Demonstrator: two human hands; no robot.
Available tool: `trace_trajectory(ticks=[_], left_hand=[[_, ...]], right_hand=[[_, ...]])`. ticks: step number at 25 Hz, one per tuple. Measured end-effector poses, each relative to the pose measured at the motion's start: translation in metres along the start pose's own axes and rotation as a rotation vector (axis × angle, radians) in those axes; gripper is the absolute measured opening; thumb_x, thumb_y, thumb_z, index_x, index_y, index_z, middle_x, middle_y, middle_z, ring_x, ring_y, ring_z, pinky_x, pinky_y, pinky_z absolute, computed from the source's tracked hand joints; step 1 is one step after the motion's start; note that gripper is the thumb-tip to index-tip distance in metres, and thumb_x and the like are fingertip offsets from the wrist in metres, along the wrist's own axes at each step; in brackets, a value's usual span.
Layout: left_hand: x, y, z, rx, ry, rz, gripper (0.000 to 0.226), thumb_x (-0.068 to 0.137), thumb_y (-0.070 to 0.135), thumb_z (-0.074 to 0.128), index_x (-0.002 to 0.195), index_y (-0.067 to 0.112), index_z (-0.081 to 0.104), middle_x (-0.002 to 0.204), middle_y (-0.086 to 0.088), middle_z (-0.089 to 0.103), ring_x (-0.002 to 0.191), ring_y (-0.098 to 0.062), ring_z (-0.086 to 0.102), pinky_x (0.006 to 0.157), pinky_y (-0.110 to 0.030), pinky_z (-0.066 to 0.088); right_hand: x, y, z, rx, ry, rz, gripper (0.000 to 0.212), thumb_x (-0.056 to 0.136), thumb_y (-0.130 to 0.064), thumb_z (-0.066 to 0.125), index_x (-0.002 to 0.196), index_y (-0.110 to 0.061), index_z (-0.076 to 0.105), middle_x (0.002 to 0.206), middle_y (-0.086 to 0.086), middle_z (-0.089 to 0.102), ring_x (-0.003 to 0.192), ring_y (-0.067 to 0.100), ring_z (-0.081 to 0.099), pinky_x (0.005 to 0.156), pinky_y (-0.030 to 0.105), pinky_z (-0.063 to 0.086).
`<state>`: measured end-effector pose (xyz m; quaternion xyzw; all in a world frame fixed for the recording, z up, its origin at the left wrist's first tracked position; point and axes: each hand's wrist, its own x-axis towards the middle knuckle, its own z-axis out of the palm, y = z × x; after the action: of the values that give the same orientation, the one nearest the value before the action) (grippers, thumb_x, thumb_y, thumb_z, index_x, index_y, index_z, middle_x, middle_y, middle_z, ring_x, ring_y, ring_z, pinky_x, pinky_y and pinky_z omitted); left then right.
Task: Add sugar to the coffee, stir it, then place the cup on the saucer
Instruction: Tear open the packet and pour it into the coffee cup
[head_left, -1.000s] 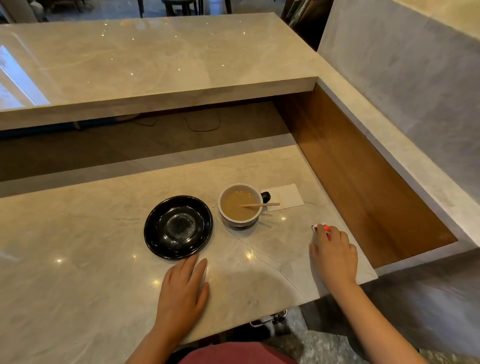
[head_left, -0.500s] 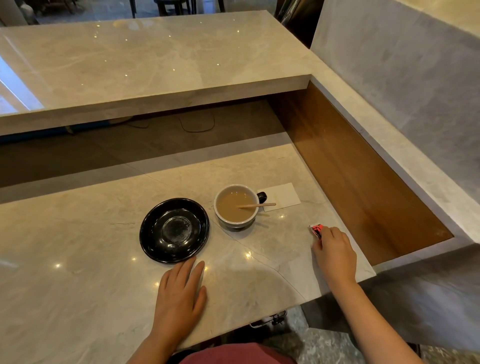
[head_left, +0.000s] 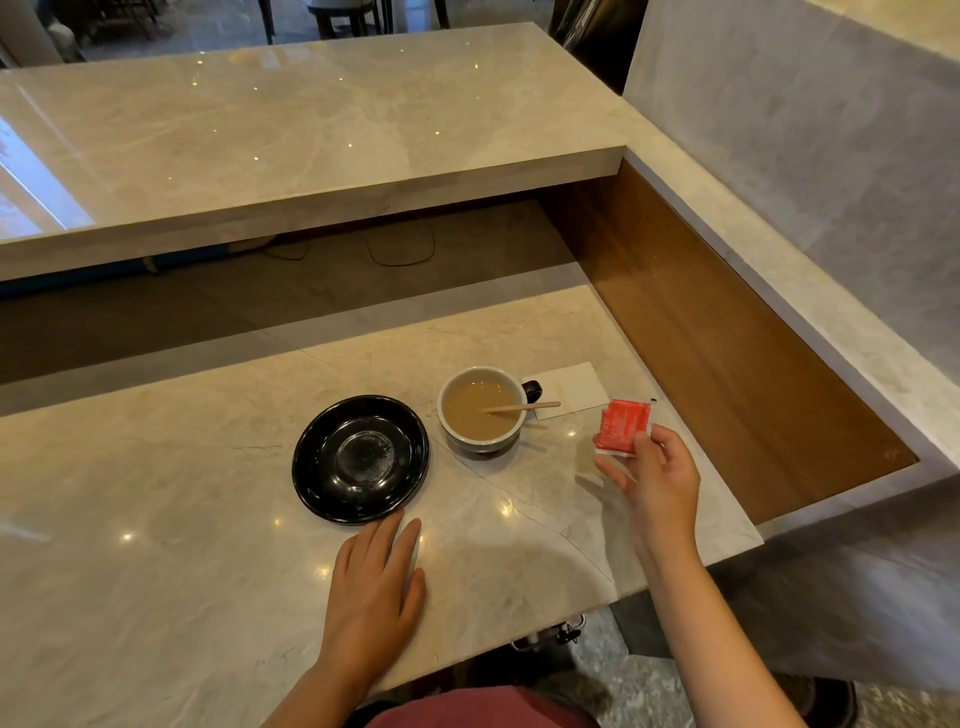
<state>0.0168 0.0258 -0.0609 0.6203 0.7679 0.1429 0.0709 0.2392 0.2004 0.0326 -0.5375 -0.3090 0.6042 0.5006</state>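
Observation:
A white cup of milky coffee stands on the marble counter, its dark handle pointing right, with a wooden stir stick resting across the rim. To its left sits an empty black saucer. My right hand holds a red sugar packet upright between thumb and fingers, lifted off the counter to the right of the cup. My left hand lies flat, palm down, on the counter just in front of the saucer, holding nothing.
A white paper napkin lies behind the cup's handle. A raised marble ledge runs across the back. A wooden side panel borders the counter on the right. The counter's front edge is close to my body.
My right hand has picked the red sugar packet up off the counter and raised it beside the cup. My left hand has stayed flat in place.

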Motion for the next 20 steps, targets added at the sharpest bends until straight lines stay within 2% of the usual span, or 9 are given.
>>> trace_trajectory(ticks=[2, 4, 7, 10, 12, 14, 15, 18, 20], left_hand=[[0.0, 0.0, 0.0, 0.007, 0.006, 0.0, 0.05, 0.087, 0.035, 0.038, 0.128, 0.011, 0.054, 0.129, -0.013, 0.053, 0.12, -0.025, 0.04, 0.1, -0.035, 0.024], [0.001, 0.0, 0.001, 0.012, 0.009, -0.007, 0.05, 0.087, 0.036, 0.037, 0.128, 0.013, 0.054, 0.129, -0.011, 0.054, 0.119, -0.025, 0.042, 0.1, -0.038, 0.03], [0.0, 0.0, 0.002, -0.001, 0.003, -0.021, 0.049, 0.087, 0.037, 0.038, 0.127, 0.014, 0.055, 0.129, -0.009, 0.054, 0.119, -0.025, 0.044, 0.099, -0.039, 0.031], [0.0, 0.0, 0.002, -0.012, -0.006, -0.017, 0.048, 0.086, 0.037, 0.039, 0.127, 0.015, 0.055, 0.129, -0.009, 0.054, 0.119, -0.023, 0.044, 0.1, -0.035, 0.026], [0.0, 0.0, 0.001, -0.02, -0.006, -0.016, 0.048, 0.087, 0.037, 0.039, 0.127, 0.015, 0.054, 0.13, -0.008, 0.053, 0.12, -0.023, 0.043, 0.101, -0.034, 0.024], [0.0, -0.001, 0.001, -0.031, -0.001, -0.014, 0.047, 0.088, 0.036, 0.039, 0.128, 0.015, 0.053, 0.131, -0.008, 0.052, 0.121, -0.022, 0.042, 0.101, -0.034, 0.023], [0.0, -0.001, 0.001, -0.038, 0.003, -0.015, 0.047, 0.088, 0.036, 0.039, 0.127, 0.015, 0.053, 0.131, -0.008, 0.052, 0.121, -0.022, 0.041, 0.101, -0.034, 0.023], [0.0, 0.0, 0.0, -0.049, 0.006, -0.014, 0.047, 0.087, 0.035, 0.039, 0.127, 0.015, 0.054, 0.13, -0.008, 0.053, 0.121, -0.021, 0.041, 0.101, -0.034, 0.023], [0.0, 0.0, 0.0, -0.051, 0.005, -0.009, 0.047, 0.087, 0.035, 0.04, 0.127, 0.014, 0.054, 0.13, -0.008, 0.053, 0.121, -0.021, 0.041, 0.102, -0.033, 0.02]], right_hand=[[-0.003, -0.003, 0.011, 0.051, -0.098, 0.029, 0.012, 0.091, -0.009, 0.052, 0.099, -0.01, 0.061, 0.093, 0.012, 0.068, 0.07, 0.014, 0.071, 0.062, 0.027, 0.06], [-0.006, -0.006, 0.023, -0.015, -0.175, -0.016, 0.015, 0.087, -0.006, 0.057, 0.1, -0.012, 0.061, 0.095, 0.011, 0.068, 0.072, 0.013, 0.07, 0.061, 0.023, 0.059], [-0.007, -0.006, 0.039, -0.25, -0.218, -0.121, 0.023, 0.084, -0.005, 0.062, 0.101, -0.021, 0.06, 0.099, 0.008, 0.067, 0.077, 0.014, 0.07, 0.063, 0.023, 0.059], [-0.005, -0.001, 0.052, -0.539, -0.27, -0.283, 0.031, 0.084, -0.01, 0.064, 0.11, -0.027, 0.057, 0.106, -0.002, 0.062, 0.091, 0.01, 0.062, 0.076, 0.025, 0.055], [-0.004, 0.002, 0.059, -0.67, -0.32, -0.405, 0.031, 0.085, -0.013, 0.063, 0.114, -0.024, 0.058, 0.105, -0.009, 0.061, 0.094, 0.008, 0.059, 0.079, 0.017, 0.051], [0.0, 0.005, 0.065, -0.771, -0.35, -0.517, 0.033, 0.085, -0.013, 0.063, 0.117, -0.019, 0.059, 0.105, -0.009, 0.061, 0.095, 0.008, 0.058, 0.075, 0.005, 0.045], [0.002, 0.006, 0.066, -0.817, -0.359, -0.565, 0.033, 0.086, -0.013, 0.063, 0.118, -0.017, 0.059, 0.106, -0.006, 0.063, 0.094, 0.009, 0.057, 0.075, 0.005, 0.045], [0.007, 0.007, 0.07, -0.971, -0.376, -0.727, 0.032, 0.088, -0.013, 0.06, 0.119, -0.019, 0.059, 0.102, 0.005, 0.069, 0.083, 0.013, 0.058, 0.071, 0.027, 0.051], [0.008, 0.005, 0.074, -1.062, -0.383, -0.789, 0.033, 0.088, -0.014, 0.058, 0.12, -0.022, 0.058, 0.098, 0.006, 0.069, 0.081, 0.018, 0.061, 0.066, 0.031, 0.049]])
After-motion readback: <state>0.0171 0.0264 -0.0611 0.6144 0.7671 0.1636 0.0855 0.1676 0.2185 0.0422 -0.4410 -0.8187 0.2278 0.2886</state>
